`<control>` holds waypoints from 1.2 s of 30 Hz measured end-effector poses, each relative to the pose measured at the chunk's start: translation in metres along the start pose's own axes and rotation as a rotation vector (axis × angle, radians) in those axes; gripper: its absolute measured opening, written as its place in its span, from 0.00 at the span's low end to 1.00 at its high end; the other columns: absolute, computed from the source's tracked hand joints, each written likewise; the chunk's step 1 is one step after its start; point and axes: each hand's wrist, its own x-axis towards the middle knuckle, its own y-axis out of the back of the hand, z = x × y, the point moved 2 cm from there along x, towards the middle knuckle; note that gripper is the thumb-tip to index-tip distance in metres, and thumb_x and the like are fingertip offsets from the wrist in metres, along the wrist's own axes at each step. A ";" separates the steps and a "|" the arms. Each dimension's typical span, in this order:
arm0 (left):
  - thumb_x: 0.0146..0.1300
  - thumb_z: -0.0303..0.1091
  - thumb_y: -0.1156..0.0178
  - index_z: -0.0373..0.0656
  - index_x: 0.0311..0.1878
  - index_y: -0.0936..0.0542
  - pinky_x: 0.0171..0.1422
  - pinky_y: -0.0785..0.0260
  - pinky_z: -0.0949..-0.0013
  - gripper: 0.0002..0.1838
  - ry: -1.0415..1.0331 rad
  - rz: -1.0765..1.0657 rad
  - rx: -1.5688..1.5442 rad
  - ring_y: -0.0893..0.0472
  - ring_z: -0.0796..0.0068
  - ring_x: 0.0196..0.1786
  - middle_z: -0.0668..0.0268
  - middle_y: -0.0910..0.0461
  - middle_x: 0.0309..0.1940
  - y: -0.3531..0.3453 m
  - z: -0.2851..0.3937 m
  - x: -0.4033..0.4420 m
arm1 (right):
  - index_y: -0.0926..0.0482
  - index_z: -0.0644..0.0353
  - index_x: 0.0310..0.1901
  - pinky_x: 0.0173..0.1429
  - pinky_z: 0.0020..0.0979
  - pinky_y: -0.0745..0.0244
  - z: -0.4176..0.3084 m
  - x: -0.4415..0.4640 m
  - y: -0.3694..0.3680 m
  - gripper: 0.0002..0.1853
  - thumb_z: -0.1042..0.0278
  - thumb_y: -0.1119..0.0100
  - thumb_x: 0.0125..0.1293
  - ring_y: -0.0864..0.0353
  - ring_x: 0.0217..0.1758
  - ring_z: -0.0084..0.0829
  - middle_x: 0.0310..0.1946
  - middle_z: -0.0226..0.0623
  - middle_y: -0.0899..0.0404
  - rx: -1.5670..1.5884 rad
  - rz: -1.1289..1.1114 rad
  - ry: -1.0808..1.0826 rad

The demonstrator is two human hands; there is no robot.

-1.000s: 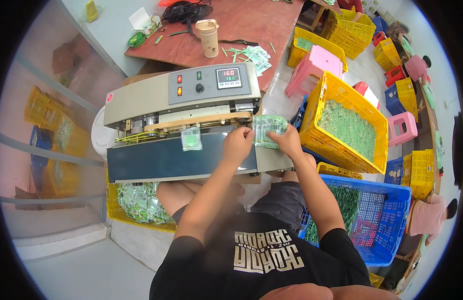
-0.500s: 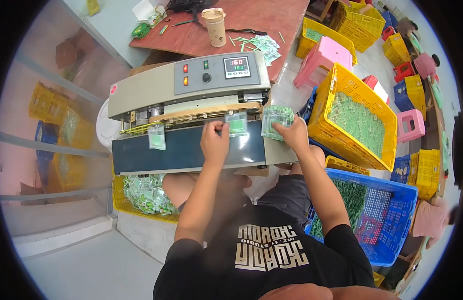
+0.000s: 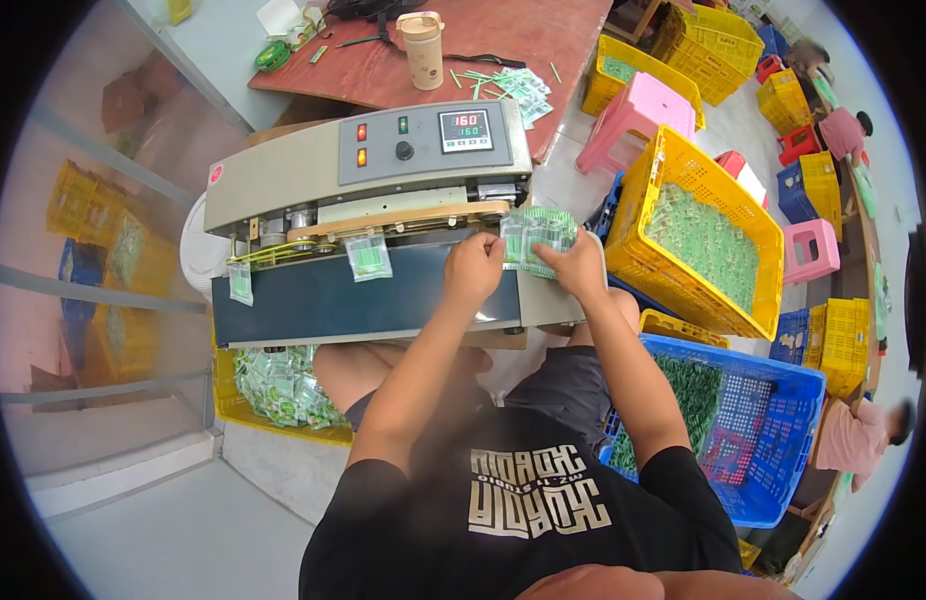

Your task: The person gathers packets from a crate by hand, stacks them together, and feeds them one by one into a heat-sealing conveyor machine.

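Note:
A band sealing machine stands in front of me with its display lit. My right hand grips a small stack of clear packets with green contents at the machine's right end. My left hand is closed, its fingertips at the edge of the leftmost packet beside that stack; its grip is partly hidden. Further left, one packet hangs from the sealer's band over the dark conveyor. Another packet hangs at the machine's left end.
Below the machine a yellow crate holds many packets. To my right stand a yellow crate of green packets and a blue crate with green items. A cup stands on the red table. Co-workers sit far right.
The hanging packets have travelled left along the sealer. My left hand has moved right, from the packet at the band to the stack in my right hand, which has shifted slightly left.

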 end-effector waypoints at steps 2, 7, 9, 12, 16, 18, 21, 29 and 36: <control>0.68 0.45 0.34 0.40 0.41 0.11 0.45 0.21 0.58 0.16 0.017 0.048 0.038 0.11 0.53 0.38 0.54 0.11 0.33 0.011 -0.010 -0.003 | 0.15 0.65 0.49 0.48 0.34 0.17 0.003 -0.001 -0.001 0.19 0.67 0.23 0.58 0.10 0.39 0.32 0.38 0.41 0.09 -0.004 0.001 0.008; 0.69 0.45 0.34 0.43 0.42 0.12 0.47 0.21 0.57 0.15 0.029 0.116 0.052 0.12 0.53 0.41 0.58 0.11 0.36 0.046 -0.033 -0.013 | 0.17 0.65 0.51 0.48 0.33 0.18 0.005 -0.007 -0.001 0.20 0.68 0.24 0.59 0.11 0.40 0.30 0.39 0.40 0.10 0.026 -0.017 0.068; 0.69 0.42 0.33 0.43 0.43 0.13 0.47 0.22 0.59 0.12 -0.145 0.422 0.047 0.13 0.56 0.41 0.61 0.13 0.37 0.057 -0.030 -0.025 | 0.17 0.65 0.52 0.49 0.32 0.19 0.006 -0.009 0.001 0.20 0.69 0.24 0.60 0.11 0.41 0.29 0.40 0.40 0.10 0.055 -0.031 0.049; 0.69 0.39 0.33 0.43 0.44 0.14 0.48 0.22 0.60 0.10 -0.185 0.291 0.034 0.14 0.58 0.42 0.62 0.15 0.37 0.040 -0.018 -0.029 | 0.17 0.65 0.52 0.50 0.32 0.19 0.008 -0.008 -0.001 0.20 0.69 0.25 0.60 0.12 0.41 0.28 0.40 0.39 0.10 0.086 -0.043 0.070; 0.68 0.40 0.33 0.41 0.44 0.12 0.50 0.22 0.58 0.12 -0.233 0.153 -0.042 0.13 0.52 0.45 0.55 0.12 0.41 0.003 -0.004 -0.014 | 0.17 0.65 0.52 0.51 0.32 0.19 0.012 -0.005 -0.004 0.19 0.70 0.25 0.60 0.12 0.42 0.28 0.41 0.39 0.10 0.153 -0.079 0.072; 0.68 0.42 0.34 0.41 0.44 0.11 0.51 0.22 0.56 0.14 -0.206 0.081 -0.041 0.12 0.50 0.47 0.53 0.11 0.42 -0.011 0.000 -0.005 | 0.16 0.65 0.52 0.50 0.32 0.19 0.018 -0.004 -0.008 0.20 0.69 0.25 0.60 0.12 0.41 0.29 0.41 0.41 0.10 0.134 -0.096 0.105; 0.69 0.43 0.36 0.44 0.42 0.11 0.49 0.21 0.53 0.13 -0.103 -0.008 0.020 0.12 0.49 0.42 0.57 0.10 0.36 -0.019 0.004 0.003 | 0.16 0.65 0.51 0.49 0.34 0.18 0.005 -0.008 -0.002 0.20 0.67 0.24 0.59 0.12 0.40 0.31 0.40 0.44 0.10 0.029 -0.072 0.016; 0.69 0.46 0.35 0.41 0.42 0.11 0.48 0.21 0.56 0.17 -0.002 0.047 0.029 0.12 0.50 0.42 0.54 0.11 0.36 0.002 -0.009 -0.001 | 0.15 0.62 0.51 0.51 0.39 0.18 0.014 -0.003 -0.015 0.20 0.64 0.25 0.58 0.09 0.44 0.44 0.41 0.46 0.10 -0.018 -0.024 0.008; 0.68 0.41 0.32 0.45 0.43 0.15 0.48 0.22 0.56 0.10 -0.186 0.452 0.031 0.14 0.56 0.41 0.62 0.14 0.36 0.055 -0.043 -0.017 | 0.15 0.64 0.51 0.50 0.35 0.18 0.010 -0.004 -0.010 0.19 0.68 0.26 0.58 0.10 0.40 0.36 0.39 0.43 0.10 0.045 -0.035 0.018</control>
